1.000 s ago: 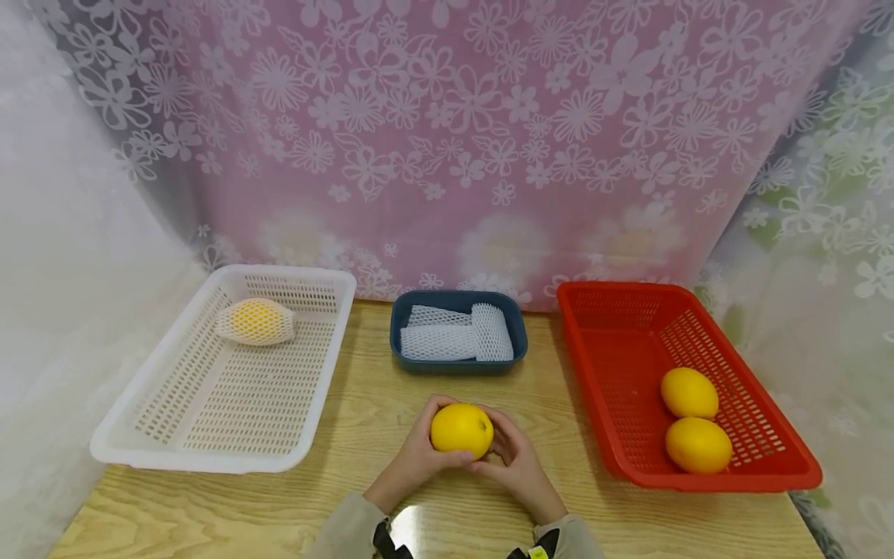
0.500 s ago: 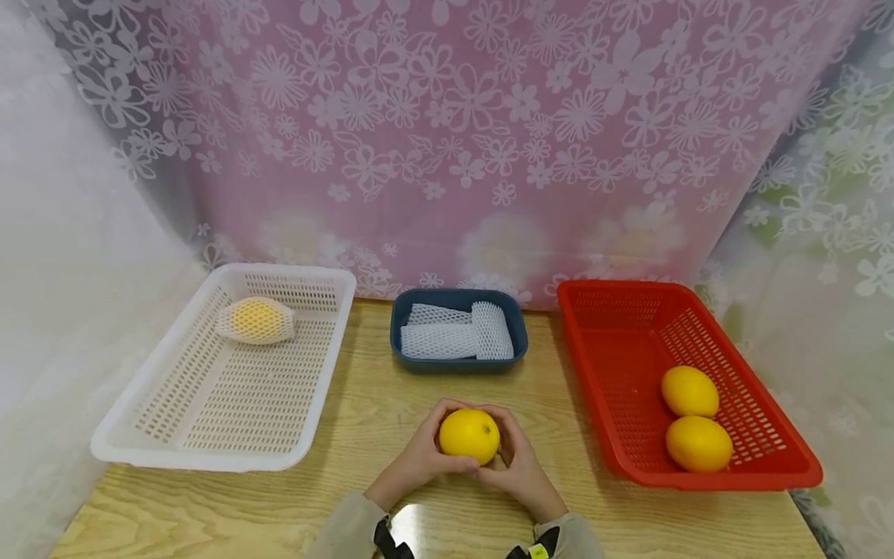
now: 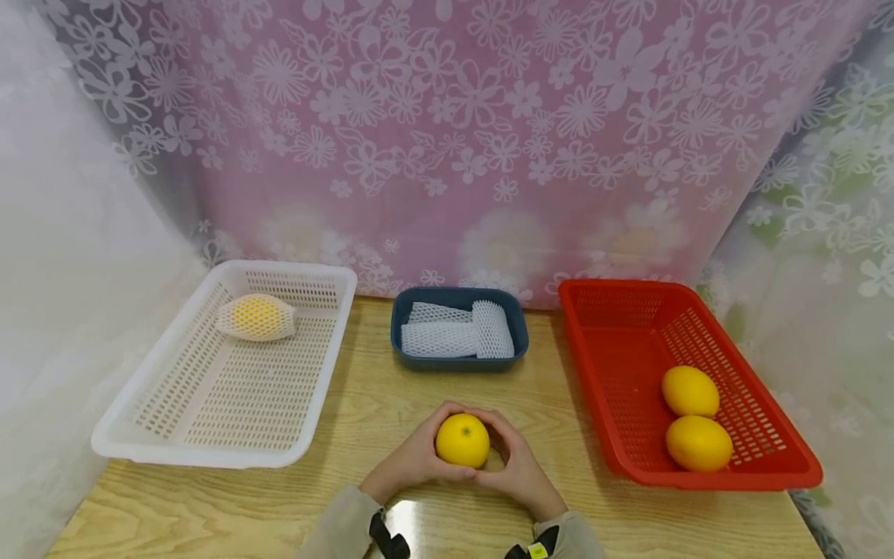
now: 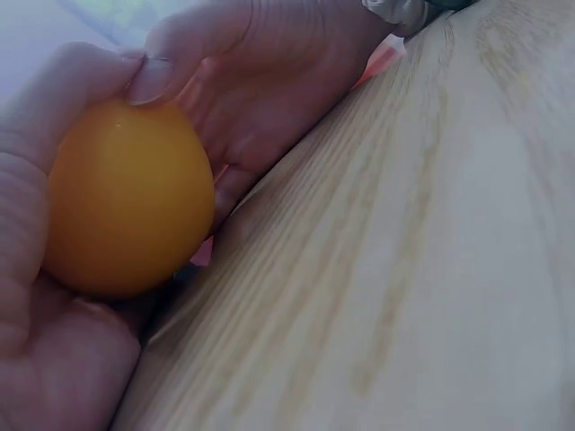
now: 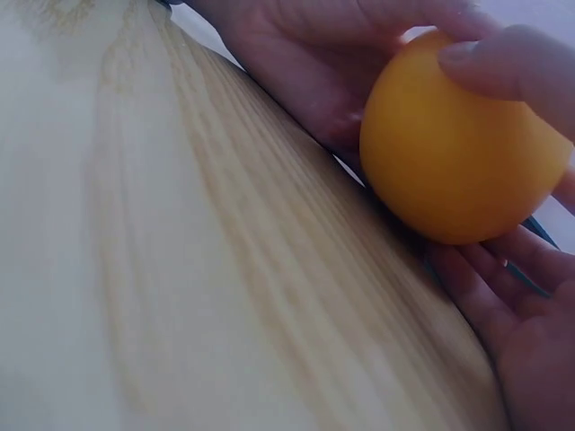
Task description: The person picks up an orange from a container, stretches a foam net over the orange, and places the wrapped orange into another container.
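Note:
In the head view an orange (image 3: 462,441) is held between both hands, low over the table's near middle, with its stem-end spot facing the camera. My left hand (image 3: 417,452) curls round its left side, thumb along the near side. From the right, my right hand (image 3: 517,462) cups it, and the two thumbs meet in front. In the left wrist view the orange (image 4: 130,197) is framed by both hands just off or on the wood; contact with the table cannot be told. The right wrist view has the orange (image 5: 463,144) with fingers beneath it.
A white basket (image 3: 317,388) at left holds one fruit in a foam net (image 3: 257,317). Behind the hands, a dark blue tray (image 3: 461,365) carries white foam nets (image 3: 438,339). At right, a red basket (image 3: 594,396) contains two oranges (image 3: 699,443). A floral curtain (image 3: 447,155) hangs behind.
The orange has turned in the hands: its stem-end spot pointed right earlier and now faces up toward the camera. Both hands stay around it, with slight finger shifts.

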`<action>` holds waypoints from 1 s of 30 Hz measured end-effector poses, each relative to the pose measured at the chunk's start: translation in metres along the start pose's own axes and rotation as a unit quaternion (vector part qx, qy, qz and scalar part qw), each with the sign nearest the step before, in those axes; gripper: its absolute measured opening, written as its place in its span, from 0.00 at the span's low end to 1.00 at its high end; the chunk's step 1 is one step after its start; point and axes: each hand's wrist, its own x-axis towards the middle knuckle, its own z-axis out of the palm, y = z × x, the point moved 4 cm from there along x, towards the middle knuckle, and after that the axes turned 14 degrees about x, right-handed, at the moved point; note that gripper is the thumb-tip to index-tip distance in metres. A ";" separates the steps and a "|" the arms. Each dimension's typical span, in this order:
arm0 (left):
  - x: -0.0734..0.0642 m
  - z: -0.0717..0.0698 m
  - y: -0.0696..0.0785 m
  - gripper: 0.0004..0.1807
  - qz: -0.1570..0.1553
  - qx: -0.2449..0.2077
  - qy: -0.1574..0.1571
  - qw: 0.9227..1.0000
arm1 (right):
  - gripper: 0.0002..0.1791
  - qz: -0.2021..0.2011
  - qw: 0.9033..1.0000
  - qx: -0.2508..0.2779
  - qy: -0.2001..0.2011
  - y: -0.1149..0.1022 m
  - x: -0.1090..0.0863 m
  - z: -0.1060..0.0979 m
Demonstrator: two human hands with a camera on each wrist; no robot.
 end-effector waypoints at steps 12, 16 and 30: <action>0.000 -0.002 0.001 0.39 0.005 0.034 0.021 0.999 | 0.42 -0.009 1.000 0.018 0.002 -0.002 0.002 -0.001; -0.001 -0.002 0.001 0.40 0.010 0.046 0.034 0.998 | 0.41 -0.015 0.999 0.033 -0.001 -0.003 0.002 0.000; -0.004 -0.012 0.035 0.38 0.003 0.065 0.040 0.997 | 0.23 -0.047 0.997 0.047 0.028 -0.035 0.022 -0.011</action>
